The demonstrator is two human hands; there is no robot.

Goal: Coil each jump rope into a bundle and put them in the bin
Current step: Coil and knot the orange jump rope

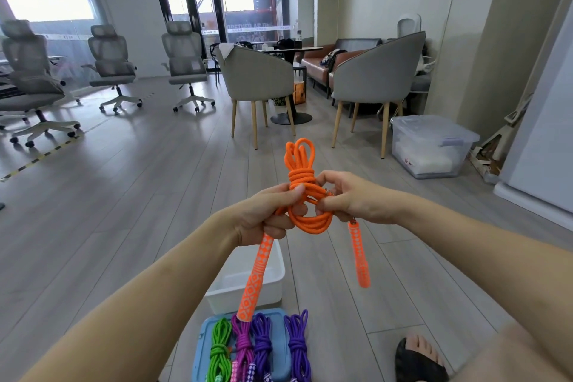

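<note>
Head view: both hands, left hand [269, 211] and right hand [347, 197], grip the coiled orange jump rope [300, 178] above the white bin [248, 281]. Blue tray [279, 347] carries green, magenta and purple bundles.

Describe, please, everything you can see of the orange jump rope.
The orange jump rope is braided-looking cord, coiled into a bundle with turns wrapped round its middle and loops above and below. The left hand grips one patterned orange handle and the cord; the right hand pinches the bundle. The other handle dangles free.
</note>
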